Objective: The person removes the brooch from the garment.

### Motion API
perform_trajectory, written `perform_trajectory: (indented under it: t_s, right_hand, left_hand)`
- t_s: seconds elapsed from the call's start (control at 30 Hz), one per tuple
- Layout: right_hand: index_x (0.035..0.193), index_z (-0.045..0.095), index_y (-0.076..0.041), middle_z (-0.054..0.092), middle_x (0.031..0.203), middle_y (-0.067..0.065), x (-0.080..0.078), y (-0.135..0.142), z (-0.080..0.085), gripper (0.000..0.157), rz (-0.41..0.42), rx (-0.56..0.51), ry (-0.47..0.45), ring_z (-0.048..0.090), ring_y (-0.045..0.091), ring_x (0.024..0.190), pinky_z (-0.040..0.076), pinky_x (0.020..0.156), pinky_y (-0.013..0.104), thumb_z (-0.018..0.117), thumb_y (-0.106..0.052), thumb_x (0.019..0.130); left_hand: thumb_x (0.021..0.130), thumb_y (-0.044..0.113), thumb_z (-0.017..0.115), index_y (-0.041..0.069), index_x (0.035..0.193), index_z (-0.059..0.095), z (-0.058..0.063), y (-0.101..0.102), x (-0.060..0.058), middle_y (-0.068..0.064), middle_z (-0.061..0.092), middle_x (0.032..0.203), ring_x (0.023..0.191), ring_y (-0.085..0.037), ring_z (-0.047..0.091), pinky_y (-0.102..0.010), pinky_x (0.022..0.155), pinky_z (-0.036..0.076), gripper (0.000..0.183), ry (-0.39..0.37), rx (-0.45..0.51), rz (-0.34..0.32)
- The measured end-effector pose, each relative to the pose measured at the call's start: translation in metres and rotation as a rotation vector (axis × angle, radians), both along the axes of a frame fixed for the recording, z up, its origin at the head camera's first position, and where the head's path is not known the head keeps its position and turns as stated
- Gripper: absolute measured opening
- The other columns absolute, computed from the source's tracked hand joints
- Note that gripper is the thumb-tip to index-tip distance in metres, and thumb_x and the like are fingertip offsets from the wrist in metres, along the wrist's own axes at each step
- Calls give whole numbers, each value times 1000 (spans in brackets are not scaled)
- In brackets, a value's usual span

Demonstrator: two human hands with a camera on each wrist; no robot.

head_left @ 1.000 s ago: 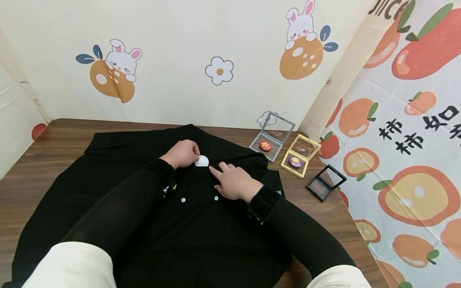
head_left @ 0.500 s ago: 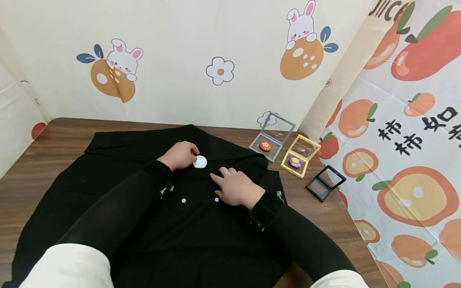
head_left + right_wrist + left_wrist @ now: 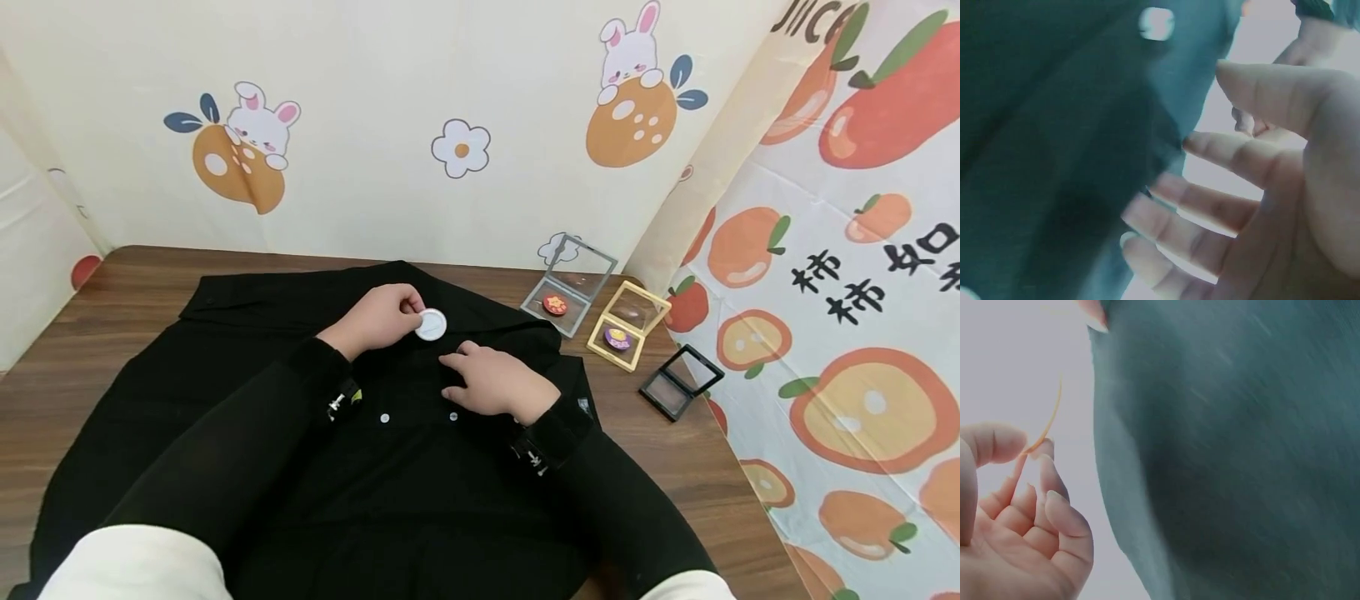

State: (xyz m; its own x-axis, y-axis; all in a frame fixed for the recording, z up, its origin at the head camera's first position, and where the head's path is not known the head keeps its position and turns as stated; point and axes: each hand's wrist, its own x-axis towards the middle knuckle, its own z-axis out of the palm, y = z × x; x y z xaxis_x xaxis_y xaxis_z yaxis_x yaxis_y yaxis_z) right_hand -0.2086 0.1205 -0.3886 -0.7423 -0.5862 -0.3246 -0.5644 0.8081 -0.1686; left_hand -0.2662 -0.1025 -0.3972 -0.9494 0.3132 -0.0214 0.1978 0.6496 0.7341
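My left hand (image 3: 382,315) pinches a round badge (image 3: 431,325) between thumb and fingers, its white face turned up towards the head camera. Seen from the left wrist, that badge (image 3: 1057,409) appears edge-on as a thin orange curve. Beneath both hands a black shirt (image 3: 420,500) is spread over the table, with small white buttons (image 3: 385,418) showing. My right hand (image 3: 502,382) is over the shirt, right of the badge. In the right wrist view its fingers (image 3: 1200,206) are loosely extended, holding nothing.
At the right stand three opened cases: a grey one (image 3: 534,307) with a red badge (image 3: 555,305), a yellow one (image 3: 611,358) with a purple badge (image 3: 617,338), and a black one (image 3: 660,407). Patterned cloth walls (image 3: 360,200) border the wooden table (image 3: 697,467).
The badge in my left hand first slid slightly left and its whole round face came into view. Then the left hand moved it up and right. The right hand shifted only slightly.
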Motion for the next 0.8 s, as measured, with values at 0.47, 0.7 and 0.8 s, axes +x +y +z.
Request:
perform_trajectory:
  t_s: [0.47, 0.7, 0.8]
  right_hand:
    - [128, 69, -13, 65, 99, -8, 8, 9, 43, 33, -185, -692, 158, 58, 9, 78, 51, 72, 32, 65, -34, 103]
    - [125, 70, -11, 65, 99, -5, 21, 7, 53, 28, -167, -925, 172, 57, 11, 81, 52, 71, 35, 71, -25, 101]
    - [122, 71, -11, 64, 96, -4, 25, 6, 55, 26, -147, -970, 183, 57, 12, 80, 52, 70, 37, 73, -23, 99]
  left_hand:
    - [99, 14, 69, 5, 98, 66, 38, -3, 56, -10, 69, 89, 81, -25, 69, -34, 71, 55, 10, 44, 402, 101]
    - [96, 5, 70, 0, 96, 66, 51, 1, 84, -13, 69, 91, 78, -24, 70, -32, 73, 60, 7, 60, 589, 65]
    - [96, 3, 70, 0, 96, 65, 55, 3, 93, -13, 69, 92, 78, -23, 70, -32, 74, 61, 6, 63, 635, 45]
